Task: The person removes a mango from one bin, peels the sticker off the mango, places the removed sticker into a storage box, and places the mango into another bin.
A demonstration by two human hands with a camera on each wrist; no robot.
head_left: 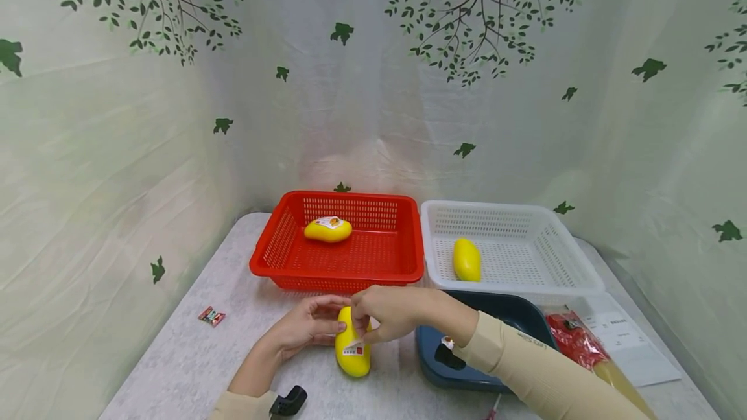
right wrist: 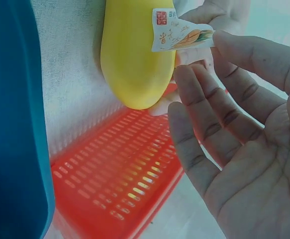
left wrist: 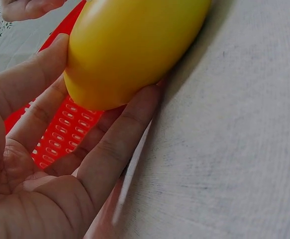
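Mango (right wrist: 132, 57) lies on the table (head_left: 175, 368) betw. our hands. Left hand (head_left: 312, 323) grips its far half, thumb on one side, fingers curled in on the other; right hand (head_left: 385, 313) pinches one end of a label (right wrist: 177, 37) betw. thumb & index finger, its other fingers holding nothing. Rest of the label sits against the mango's skin, pinched end standing off it.

Step in hand, as we judge it: label work; can't tell if it's going on or coming off. Next move calls for a steady left hold either way: if on, lay the raised end down & smooth from the stuck part outward; if off, a slow, low pull, b/c thin stuff may crease or tear.

Just beyond our fingers: red basket (head_left: 373, 255) w/ a second mango (head_left: 315, 233), labelled. Farther right, white basket (head_left: 525, 258) w/ a third mango (head_left: 467, 261), no label visible from here. Right of the right fingers, under that forearm, blue tray (head_left: 430, 339); its rim could catch our wrist, & the arm hides part of it. Past it, red packet (head_left: 574, 339) & paper (head_left: 621, 342). Small wrapper (head_left: 211, 316) lies left of the left fingers, well apart, prob. no bother.
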